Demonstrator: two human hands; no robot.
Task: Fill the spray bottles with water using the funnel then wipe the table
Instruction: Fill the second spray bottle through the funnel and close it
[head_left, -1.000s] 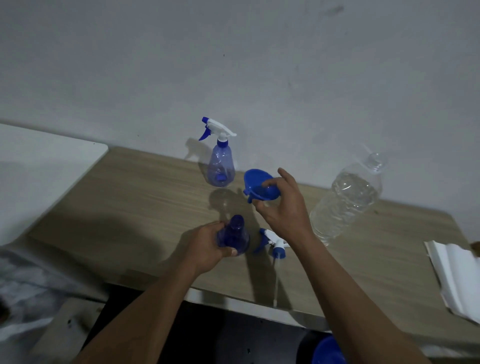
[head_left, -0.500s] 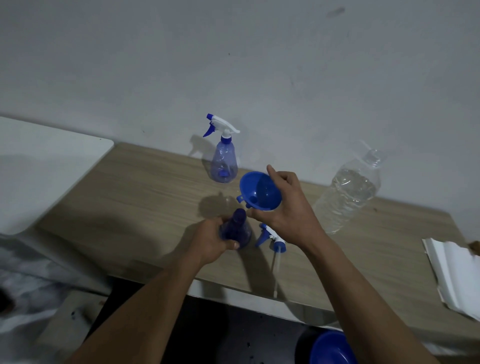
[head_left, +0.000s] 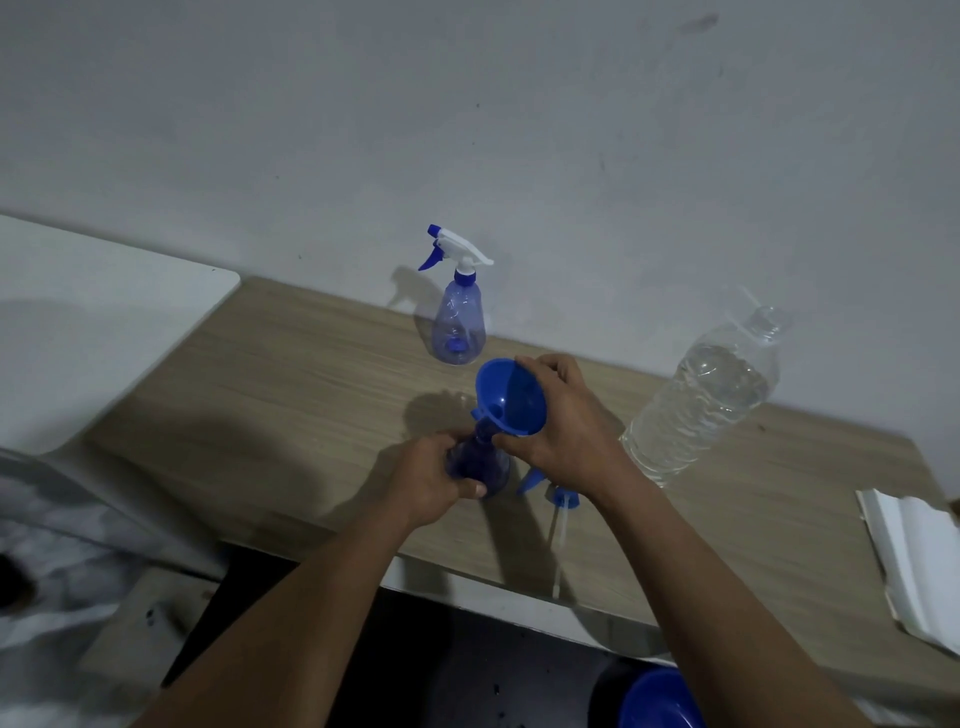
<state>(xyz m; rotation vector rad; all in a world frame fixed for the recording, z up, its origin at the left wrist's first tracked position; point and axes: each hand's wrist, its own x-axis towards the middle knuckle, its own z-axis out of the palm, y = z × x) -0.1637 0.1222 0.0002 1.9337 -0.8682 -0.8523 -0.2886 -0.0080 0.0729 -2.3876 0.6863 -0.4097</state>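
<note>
Gripping the open spray bottle (head_left: 475, 460) around its lower body, the left hand (head_left: 434, 480) hides much of it, so its base on the worktop (head_left: 291, 395) is hard to make out; the right hand (head_left: 563, 421) holds the blue funnel (head_left: 511, 397) by its rim, fingers wrapped over the far side, and the funnel's spout sits at the bottle's neck, though the hands cover the joint and I cannot tell how deep it goes; just below the right hand lies the loose spray head (head_left: 553, 496), partly behind the wrist, its thin tube running toward the near edge; beyond both hands stands the second spray bottle (head_left: 460, 312), capped and upright against the wall; right of the right hand the clear water bottle (head_left: 701, 395) stands uncapped, its top faint against the wall; far right, a white folded cloth (head_left: 919, 566) is cut off by the picture's edge, and a blue rounded thing (head_left: 657, 699) at the bottom is cropped too; compared with half a second ago, the funnel has come down from above the bottle onto its neck, and the left hand keeps its grip.
</note>
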